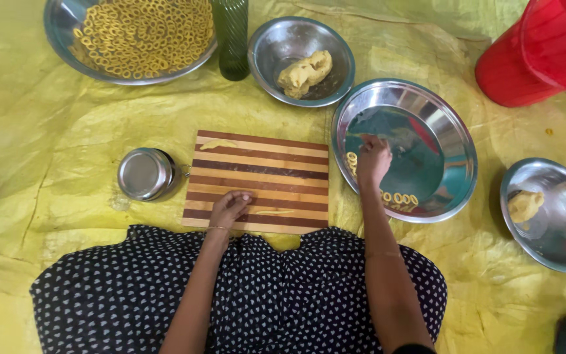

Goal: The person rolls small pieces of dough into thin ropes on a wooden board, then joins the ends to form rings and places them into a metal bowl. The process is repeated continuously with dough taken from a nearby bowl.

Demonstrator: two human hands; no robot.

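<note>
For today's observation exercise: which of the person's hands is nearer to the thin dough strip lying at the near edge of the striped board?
Left. The left hand rests on the striped board just beside the dough strip; the right hand is off the board, over the large steel plate.

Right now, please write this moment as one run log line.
left hand: resting on striped cutting board | right hand: over steel plate, placing dough ring | dough strip: on board

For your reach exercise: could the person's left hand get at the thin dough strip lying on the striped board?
Probably yes: the left hand rests on the striped board and the dough strip lies just beside its fingers, nothing between.
</note>
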